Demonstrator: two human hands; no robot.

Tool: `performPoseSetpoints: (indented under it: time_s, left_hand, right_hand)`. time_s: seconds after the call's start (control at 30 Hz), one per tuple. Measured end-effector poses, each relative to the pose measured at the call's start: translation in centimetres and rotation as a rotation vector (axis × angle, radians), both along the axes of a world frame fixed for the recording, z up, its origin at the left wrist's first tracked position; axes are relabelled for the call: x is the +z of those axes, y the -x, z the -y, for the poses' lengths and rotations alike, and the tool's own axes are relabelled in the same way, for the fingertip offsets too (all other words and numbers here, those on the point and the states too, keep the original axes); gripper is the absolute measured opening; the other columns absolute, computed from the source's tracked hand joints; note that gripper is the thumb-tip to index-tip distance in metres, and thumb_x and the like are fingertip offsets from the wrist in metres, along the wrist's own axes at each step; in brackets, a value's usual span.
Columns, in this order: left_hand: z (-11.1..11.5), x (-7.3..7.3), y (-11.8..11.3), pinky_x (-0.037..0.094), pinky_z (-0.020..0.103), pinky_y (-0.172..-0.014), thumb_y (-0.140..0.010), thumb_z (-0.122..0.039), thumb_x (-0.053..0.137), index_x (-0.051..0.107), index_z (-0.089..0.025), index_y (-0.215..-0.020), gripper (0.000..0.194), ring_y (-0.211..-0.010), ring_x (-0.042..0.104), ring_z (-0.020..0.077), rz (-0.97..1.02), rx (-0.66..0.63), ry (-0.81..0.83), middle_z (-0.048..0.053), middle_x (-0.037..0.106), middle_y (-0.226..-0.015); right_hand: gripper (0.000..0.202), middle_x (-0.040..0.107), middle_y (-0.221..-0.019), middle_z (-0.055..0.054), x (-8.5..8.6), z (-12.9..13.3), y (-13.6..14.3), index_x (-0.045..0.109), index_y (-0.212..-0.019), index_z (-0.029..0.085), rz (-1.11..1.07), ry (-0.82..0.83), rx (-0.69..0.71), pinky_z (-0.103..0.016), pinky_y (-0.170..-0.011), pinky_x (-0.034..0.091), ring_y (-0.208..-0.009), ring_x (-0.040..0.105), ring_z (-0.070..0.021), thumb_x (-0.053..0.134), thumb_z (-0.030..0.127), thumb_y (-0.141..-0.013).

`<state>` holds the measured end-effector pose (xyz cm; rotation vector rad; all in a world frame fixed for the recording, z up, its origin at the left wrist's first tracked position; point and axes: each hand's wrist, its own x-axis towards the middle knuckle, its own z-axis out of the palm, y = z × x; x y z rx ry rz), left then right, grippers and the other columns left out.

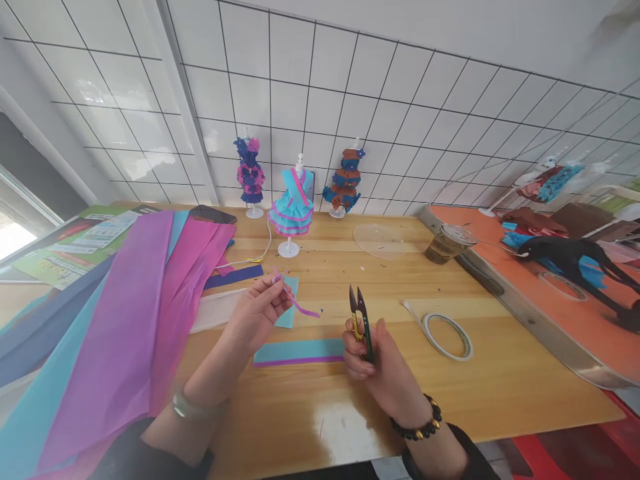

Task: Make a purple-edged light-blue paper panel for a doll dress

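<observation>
My left hand [260, 308] pinches a thin purple paper strip [306, 311], whose loose end trails to the right above the table. In my right hand [373, 357] are small thread snips [359, 317], blades pointing up and slightly apart. Between and below my hands lies a long light-blue paper strip [300, 351] with a purple lower edge. A light-blue paper piece [289, 319] is partly hidden behind my left fingers. Farther back stands a mini dress form [291, 207] wearing a blue, pink-trimmed ruffled paper dress.
Large purple [120, 320] and pink paper sheets cover the left side. A roll of double-sided tape [467, 347], a cup [447, 243] and a clear disc [379, 241] lie to the right. Two more dressed forms stand by the tiled wall; an orange table [470, 223] adjoins at right.
</observation>
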<state>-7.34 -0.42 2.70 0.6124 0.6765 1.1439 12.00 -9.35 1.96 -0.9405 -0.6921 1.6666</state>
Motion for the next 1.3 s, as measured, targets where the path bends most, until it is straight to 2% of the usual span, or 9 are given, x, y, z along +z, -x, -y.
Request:
performPoseSetpoints:
  time_s: [0.17,0.3,0.43,0.63,0.77,0.87,1.0,1.13,1.3]
  left_hand:
    - [0.6,-0.1,-0.6,0.046,0.023,-0.067,-0.067,-0.025,0.072,0.060,-0.015,-0.069,0.016,-0.062,0.057,0.0089,-0.087,-0.063,-0.047,0.000,0.063,-0.065]
    - [0.8,-0.3,-0.6,0.046,0.022,-0.065,-0.068,-0.027,0.071,0.061,-0.014,-0.067,0.016,-0.060,0.057,0.0082,-0.129,-0.097,-0.079,0.000,0.063,-0.065]
    - [1.1,-0.3,-0.7,0.045,0.022,-0.061,-0.068,-0.031,0.070,0.063,-0.015,-0.067,0.018,-0.057,0.056,0.0089,-0.291,-0.080,-0.139,0.000,0.063,-0.061]
    - [1.6,-0.3,-1.0,0.047,0.026,-0.062,-0.076,-0.039,0.059,0.066,-0.014,-0.074,0.025,-0.061,0.059,0.0138,-0.475,-0.288,-0.366,0.003,0.065,-0.065]
    - [1.7,-0.2,-0.8,0.047,0.026,-0.065,-0.081,-0.038,0.053,0.065,-0.014,-0.072,0.028,-0.063,0.058,0.0140,-0.455,-0.370,-0.400,0.004,0.063,-0.064]
    - [1.8,-0.3,-0.6,0.047,0.028,-0.067,-0.082,-0.037,0.051,0.064,-0.014,-0.073,0.029,-0.065,0.059,0.0151,-0.410,-0.428,-0.362,0.004,0.063,-0.065]
    - [1.9,-0.4,-0.7,0.046,0.029,-0.065,-0.081,-0.041,0.051,0.063,-0.013,-0.068,0.033,-0.062,0.060,0.0160,-0.382,-0.459,-0.282,0.006,0.065,-0.064]
    - [1.6,-0.6,-0.9,0.045,0.028,-0.059,-0.079,-0.048,0.050,0.062,-0.012,-0.070,0.040,-0.055,0.059,0.0153,-0.403,-0.400,-0.173,0.006,0.064,-0.061]
    - [1.1,-0.7,-0.9,0.044,0.027,-0.060,-0.076,-0.049,0.054,0.061,-0.014,-0.093,0.039,-0.060,0.059,0.0146,-0.439,-0.092,-0.202,0.003,0.064,-0.065]
  right_hand:
    - [0.037,0.030,-0.054,0.008,0.4,-1.2,2.1,0.060,-0.096,0.020,0.638,-0.168,-0.125,-0.023,-0.048,0.023,-0.050,0.026,-0.0078,0.070,0.040,-0.067]
    - [0.023,0.045,-0.060,0.003,0.4,-2.3,3.1,0.065,-0.081,0.019,0.764,-0.295,-0.079,-0.025,-0.053,0.030,-0.056,0.037,-0.0109,0.063,0.040,-0.073]
    - [0.023,0.051,-0.063,0.001,0.8,-2.9,3.4,0.063,-0.072,0.019,0.773,-0.338,-0.095,-0.025,-0.055,0.033,-0.060,0.042,-0.0125,0.059,0.041,-0.076]
    - [0.025,0.055,-0.062,0.000,1.3,-4.1,3.3,0.060,-0.066,0.017,0.649,-0.311,-0.092,-0.027,-0.059,0.040,-0.061,0.047,-0.0128,0.067,0.041,-0.068]
    - [0.033,0.054,-0.062,0.003,1.0,-4.7,2.9,0.059,-0.081,0.018,0.544,-0.252,-0.092,-0.026,-0.059,0.042,-0.058,0.048,-0.0107,0.074,0.038,-0.060]
    - [0.037,0.057,-0.064,0.004,1.1,-4.6,2.7,0.058,-0.094,0.020,0.467,-0.258,0.003,-0.027,-0.061,0.044,-0.058,0.051,-0.0109,0.073,0.034,-0.064]
    - [0.020,0.058,-0.058,0.001,1.9,-4.1,2.7,0.062,-0.065,0.018,0.470,-0.347,0.136,-0.031,-0.065,0.043,-0.058,0.053,-0.0132,0.064,0.037,-0.073]
    - [0.018,0.056,-0.055,0.002,1.9,-4.1,2.7,0.066,-0.064,0.017,0.480,-0.247,-0.013,-0.025,-0.052,0.035,-0.052,0.045,-0.0104,0.072,0.035,-0.064]
    - [0.027,0.028,-0.043,0.010,1.1,-4.2,2.6,0.063,-0.067,0.015,0.362,-0.073,-0.078,-0.022,-0.041,0.012,-0.041,0.016,-0.0035,0.073,0.039,-0.061]
